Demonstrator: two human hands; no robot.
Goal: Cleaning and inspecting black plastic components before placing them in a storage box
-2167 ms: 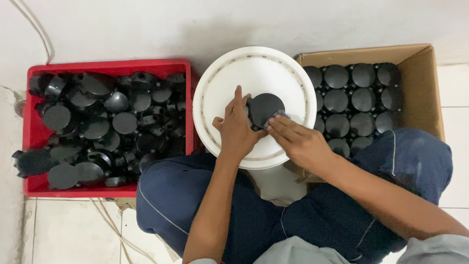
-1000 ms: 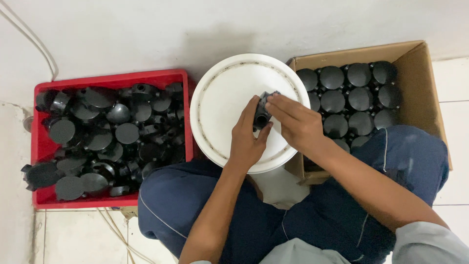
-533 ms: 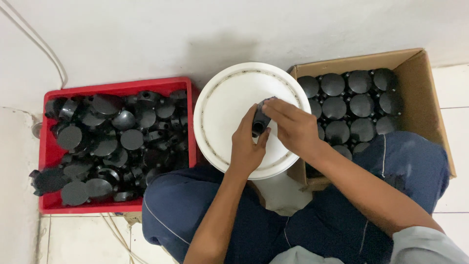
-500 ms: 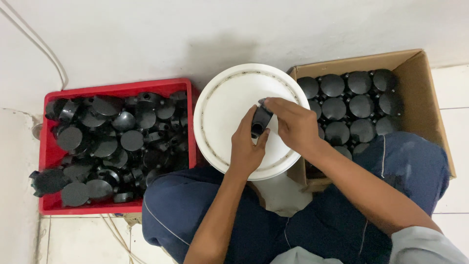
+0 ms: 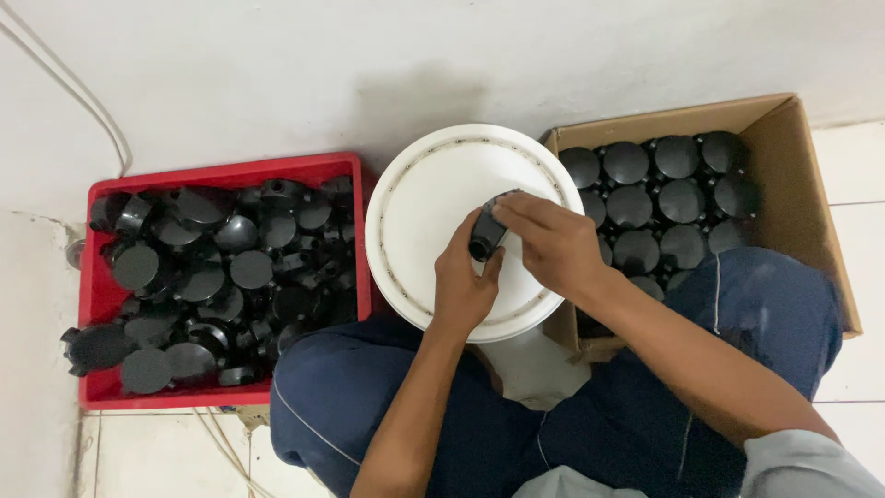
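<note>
We see the left hand (image 5: 464, 281) and the right hand (image 5: 551, 244) meeting over the round white plastic bucket lid (image 5: 424, 231), both holding one small black round plastic junction box (image 5: 486, 234) turned on its edge just above the lid's middle. The left grip is clenched around the box from below, thumb against its side; the right grip closes over its top, fingers curled on the upper rim. To the left, just beside the lid, the red plastic crate (image 5: 221, 167) holds a loose heap of the same black boxes. To the right, the brown cardboard carton (image 5: 800, 157) holds such boxes packed in neat rows. Dark blue trousers (image 5: 341, 406) cover the crossed legs below the lid.
</note>
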